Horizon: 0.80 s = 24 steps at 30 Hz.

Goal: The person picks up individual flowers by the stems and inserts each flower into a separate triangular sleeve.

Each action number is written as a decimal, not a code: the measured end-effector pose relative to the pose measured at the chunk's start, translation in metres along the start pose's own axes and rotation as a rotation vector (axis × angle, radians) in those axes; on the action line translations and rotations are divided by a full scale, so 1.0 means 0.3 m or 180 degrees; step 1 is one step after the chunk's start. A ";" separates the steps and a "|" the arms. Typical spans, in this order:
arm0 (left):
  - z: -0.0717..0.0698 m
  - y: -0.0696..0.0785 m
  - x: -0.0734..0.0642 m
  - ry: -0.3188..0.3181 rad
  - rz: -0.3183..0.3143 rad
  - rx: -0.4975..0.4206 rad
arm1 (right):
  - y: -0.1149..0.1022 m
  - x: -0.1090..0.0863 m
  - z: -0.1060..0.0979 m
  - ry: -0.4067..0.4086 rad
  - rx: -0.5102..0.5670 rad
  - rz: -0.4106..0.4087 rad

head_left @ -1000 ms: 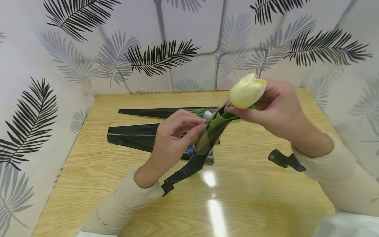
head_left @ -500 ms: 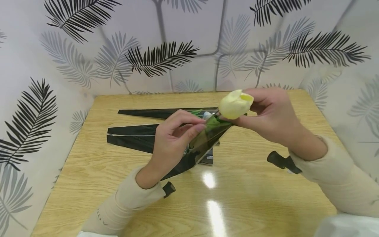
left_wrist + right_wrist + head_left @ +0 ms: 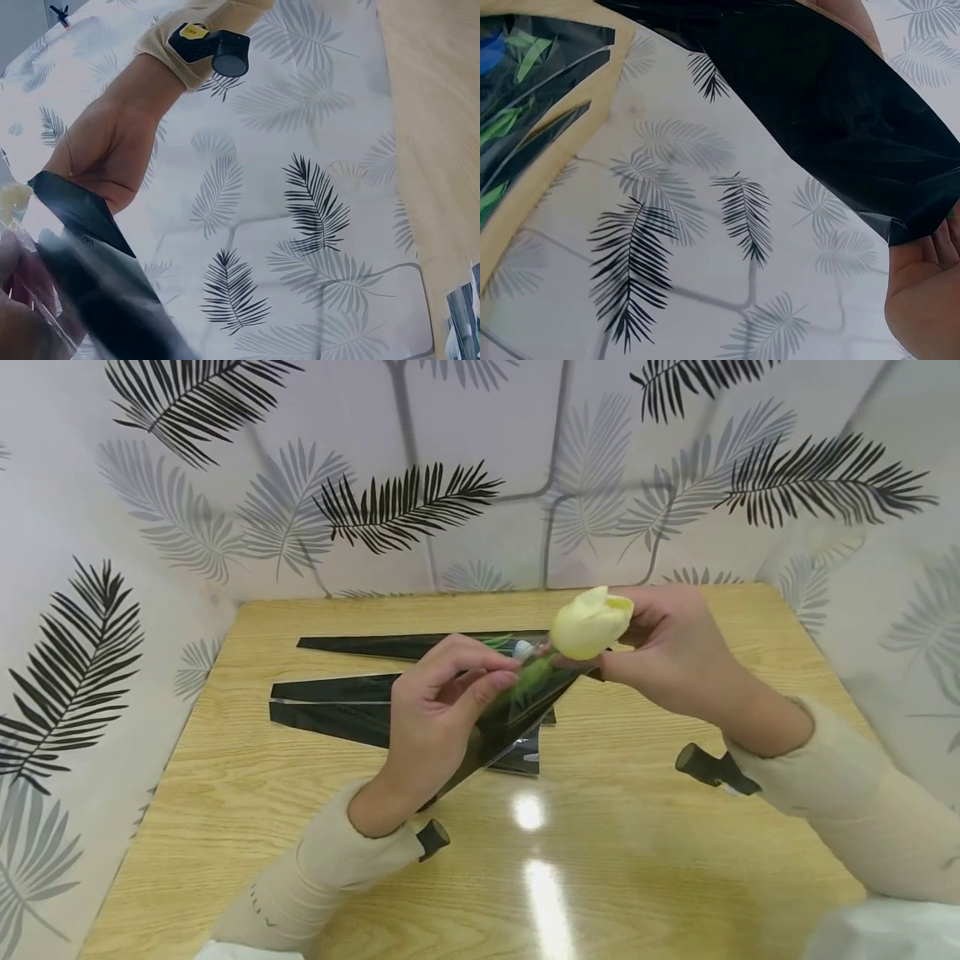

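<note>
A pale yellow tulip stands with its head out of the wide mouth of a black and clear flower sleeve. My left hand pinches the sleeve's near edge between thumb and fingertips. Behind the bloom, my right hand grips the tulip just under its head, fingers right at the sleeve's rim. The stem is hidden inside the dark wrapping, which tapers toward my left wrist. In the right wrist view the sleeve spans between both hands, its black side facing the camera.
Further back on the wooden table, a wrapped flower with a whitish bloom lies in a long black sleeve. More black sleeves lie flat beside it, partly behind my left hand. Leaf-patterned cloth rises behind the table.
The tulip has moved down and left, deeper into the sleeve, with my right hand following. The leaves have sunk inside the wrapping. My left hand has barely moved.
</note>
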State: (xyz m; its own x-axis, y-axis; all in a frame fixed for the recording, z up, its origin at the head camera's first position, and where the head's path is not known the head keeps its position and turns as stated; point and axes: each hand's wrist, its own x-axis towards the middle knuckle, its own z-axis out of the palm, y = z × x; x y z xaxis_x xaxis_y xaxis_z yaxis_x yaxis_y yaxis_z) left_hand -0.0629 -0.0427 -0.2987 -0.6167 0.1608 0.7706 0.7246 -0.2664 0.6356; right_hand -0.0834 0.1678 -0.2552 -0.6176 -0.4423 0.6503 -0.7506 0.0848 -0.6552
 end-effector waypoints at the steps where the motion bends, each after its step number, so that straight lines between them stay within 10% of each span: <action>1: 0.001 0.001 0.000 -0.0004 0.0023 0.0018 | -0.001 0.000 0.000 -0.0006 0.0027 0.0052; 14: 0.013 0.001 0.003 0.0101 0.0219 0.0118 | 0.002 0.002 -0.006 -0.0040 0.0334 0.0362; 24: 0.022 0.006 0.001 0.0043 0.0165 0.0137 | 0.001 -0.010 -0.003 -0.0115 -0.0201 0.0349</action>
State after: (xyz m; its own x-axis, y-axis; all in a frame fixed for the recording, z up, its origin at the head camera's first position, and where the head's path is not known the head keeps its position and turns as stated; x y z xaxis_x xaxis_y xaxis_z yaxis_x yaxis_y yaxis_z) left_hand -0.0597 -0.0368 -0.2969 -0.5818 0.1349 0.8020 0.7681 -0.2329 0.5964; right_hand -0.0821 0.1699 -0.2570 -0.6888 -0.4591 0.5610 -0.6930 0.1899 -0.6955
